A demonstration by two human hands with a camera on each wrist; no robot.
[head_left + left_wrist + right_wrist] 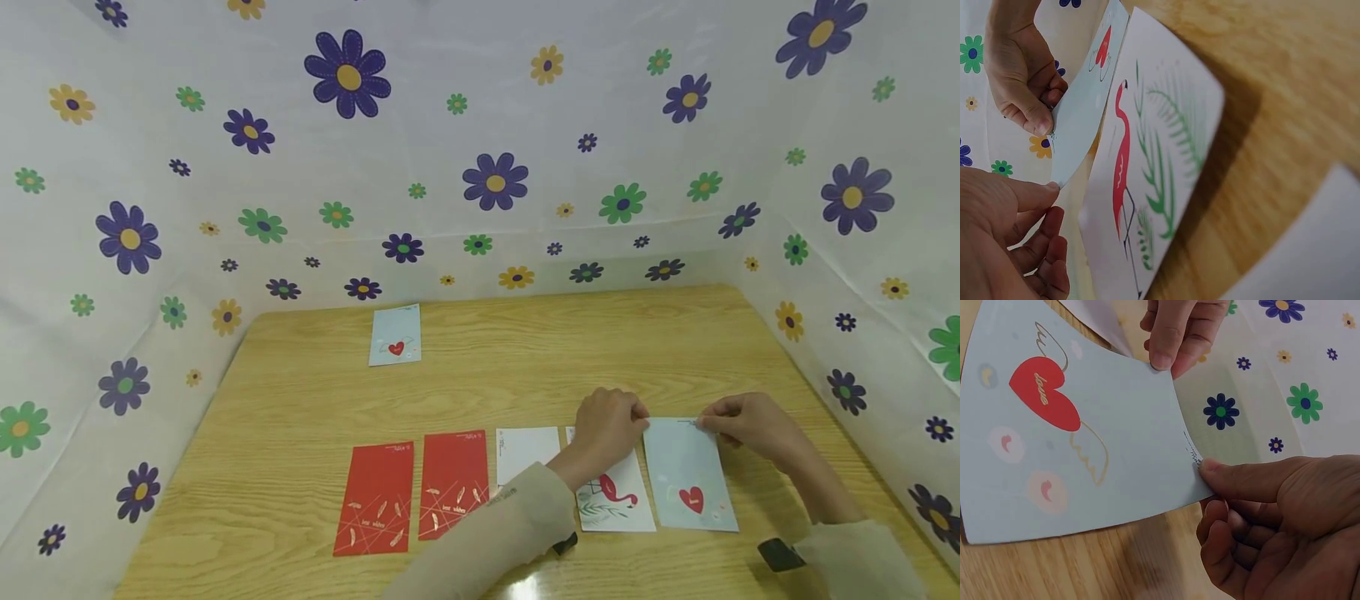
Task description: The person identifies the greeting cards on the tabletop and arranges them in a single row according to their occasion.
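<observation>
A light blue card with a red winged heart (pixel 684 475) lies at the right end of a row of cards. My left hand (pixel 609 429) pinches its top left corner, reaching across the flamingo card (pixel 618 500). At the top right corner, my right hand (pixel 753 425) pinches the same card between thumb and fingers. In the right wrist view the blue card (pixel 1129 450) bends up toward both hands. The left wrist view shows the flamingo card (pixel 1147 144) beside it, with a red flamingo and green leaves.
Two red cards (pixel 378 492) (pixel 455 479) lie at the left of the row. A white card (pixel 525 450) is partly hidden by my left forearm. Another blue heart card (pixel 396 335) lies at the table's back. Flowered cloth (pixel 450 242) surrounds the wooden table (pixel 285 417).
</observation>
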